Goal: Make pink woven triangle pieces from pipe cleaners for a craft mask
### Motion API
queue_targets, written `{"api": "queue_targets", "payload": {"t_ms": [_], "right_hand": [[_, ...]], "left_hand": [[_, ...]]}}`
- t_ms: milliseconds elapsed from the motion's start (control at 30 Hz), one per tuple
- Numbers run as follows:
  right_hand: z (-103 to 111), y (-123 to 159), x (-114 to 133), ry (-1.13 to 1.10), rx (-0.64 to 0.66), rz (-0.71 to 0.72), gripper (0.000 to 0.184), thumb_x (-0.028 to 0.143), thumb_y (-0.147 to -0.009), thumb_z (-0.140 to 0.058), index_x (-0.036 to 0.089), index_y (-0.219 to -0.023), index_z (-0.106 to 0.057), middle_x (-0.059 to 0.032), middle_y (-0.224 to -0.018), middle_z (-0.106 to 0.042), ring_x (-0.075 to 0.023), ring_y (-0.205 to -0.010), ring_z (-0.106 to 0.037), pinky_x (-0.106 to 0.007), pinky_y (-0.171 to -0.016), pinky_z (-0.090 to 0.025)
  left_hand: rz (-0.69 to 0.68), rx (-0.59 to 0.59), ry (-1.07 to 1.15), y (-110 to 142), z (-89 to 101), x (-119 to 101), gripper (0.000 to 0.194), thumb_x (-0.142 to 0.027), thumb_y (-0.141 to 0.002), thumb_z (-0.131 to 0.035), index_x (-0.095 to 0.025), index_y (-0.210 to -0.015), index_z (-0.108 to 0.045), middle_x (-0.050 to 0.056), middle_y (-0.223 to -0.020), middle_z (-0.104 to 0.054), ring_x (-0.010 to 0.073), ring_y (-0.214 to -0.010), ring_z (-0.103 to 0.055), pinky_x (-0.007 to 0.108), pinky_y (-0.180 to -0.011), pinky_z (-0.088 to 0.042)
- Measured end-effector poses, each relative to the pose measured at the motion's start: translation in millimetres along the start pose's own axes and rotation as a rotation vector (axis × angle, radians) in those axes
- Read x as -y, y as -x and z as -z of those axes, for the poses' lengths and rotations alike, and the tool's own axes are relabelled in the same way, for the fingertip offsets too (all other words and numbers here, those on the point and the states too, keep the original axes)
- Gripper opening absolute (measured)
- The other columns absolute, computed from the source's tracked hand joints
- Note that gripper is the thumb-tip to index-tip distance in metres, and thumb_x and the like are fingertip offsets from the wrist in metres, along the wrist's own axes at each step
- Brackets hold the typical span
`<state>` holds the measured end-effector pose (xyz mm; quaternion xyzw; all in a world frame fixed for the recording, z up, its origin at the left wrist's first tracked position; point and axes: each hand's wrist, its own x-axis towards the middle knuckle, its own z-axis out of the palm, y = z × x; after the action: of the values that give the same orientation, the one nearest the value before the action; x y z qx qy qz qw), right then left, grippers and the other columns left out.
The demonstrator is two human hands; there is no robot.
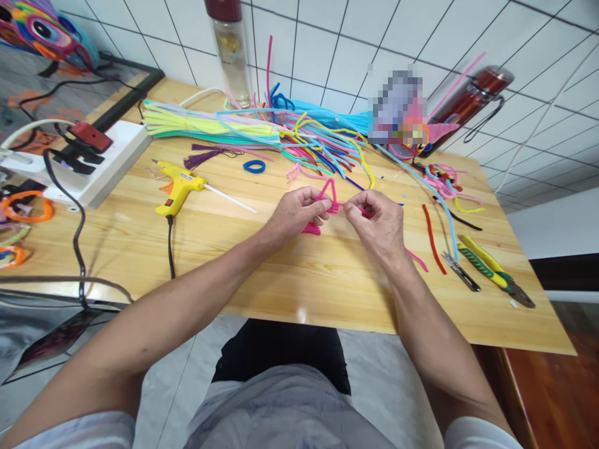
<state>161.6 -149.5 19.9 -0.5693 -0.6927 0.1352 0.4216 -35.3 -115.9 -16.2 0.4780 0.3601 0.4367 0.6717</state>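
In my left hand (305,211) is a pink pipe cleaner piece (334,207), bent into a pointed loop at the top with tight folds below. My left fingers are closed on it. My right hand (377,218) pinches a pink strand that runs from this piece, a short way to the right. The strand's loose end (416,259) shows beyond my right wrist. Below my left fingers more folded pink pipe cleaner (311,229) shows; whether it joins the held piece I cannot tell. Both hands are just above the wooden table (290,280).
Left lies a yellow glue gun (180,187) with its cord, near a white power strip (116,159). Behind are bundled pipe cleaners (210,125) and a glass bottle (230,56). Right are snips (462,273), pliers (496,271), a red pipe cleaner (434,240) and a red flask (477,100).
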Motion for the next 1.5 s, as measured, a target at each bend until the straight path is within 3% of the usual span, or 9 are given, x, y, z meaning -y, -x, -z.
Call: {"api": "queue_targets", "payload": {"t_ms": [967,1200,1333,1500], "right_hand": [[-0.9,0.9,2.5,-0.023,-0.01,0.007,0.012,0.023,-0.083,-0.066,0.024,-0.07,-0.067,0.0017,-0.067,-0.064,-0.0166,-0.064,-0.055,-0.034,-0.068,-0.045],[0.2,-0.3,-1.1,-0.135,-0.016,-0.109,0.013,0.032,-0.087,-0.071,0.025,-0.076,-0.068,0.0046,-0.064,-0.053,-0.0148,-0.061,-0.045,-0.031,-0.061,-0.039],[-0.7,-2.4,-4.6,-0.249,0.054,-0.16,0.017,0.039,-0.083,-0.08,0.025,-0.089,-0.073,0.0077,-0.064,-0.044,-0.013,-0.059,-0.039,-0.03,-0.058,-0.035],[-6.4,-2.5,-6.0,-0.255,0.121,-0.178,0.024,0.045,-0.082,-0.081,0.025,-0.09,-0.073,0.0075,-0.065,-0.045,-0.0127,-0.059,-0.038,-0.029,-0.057,-0.032]], "left_hand": [[0.013,-0.002,-0.009,1.4,-1.9,-4.6,0.025,-0.032,-0.088,-0.089,-0.015,-0.091,-0.071,0.002,-0.076,-0.077,0.0111,-0.062,-0.067,0.024,-0.063,-0.059],[0.016,-0.009,0.003,2.2,-2.0,-5.3,0.024,-0.03,-0.088,-0.089,-0.015,-0.091,-0.071,0.003,-0.079,-0.079,0.0114,-0.064,-0.069,0.024,-0.065,-0.06],[0.026,0.001,0.023,3.9,-3.6,-7.8,0.024,-0.03,-0.087,-0.09,-0.015,-0.092,-0.071,0.003,-0.078,-0.078,0.0123,-0.064,-0.07,0.025,-0.065,-0.06],[0.043,0.019,0.048,5.3,-5.1,-10.8,0.021,-0.026,-0.086,-0.088,-0.015,-0.094,-0.071,0.003,-0.079,-0.079,0.0123,-0.068,-0.071,0.025,-0.069,-0.06]]}}
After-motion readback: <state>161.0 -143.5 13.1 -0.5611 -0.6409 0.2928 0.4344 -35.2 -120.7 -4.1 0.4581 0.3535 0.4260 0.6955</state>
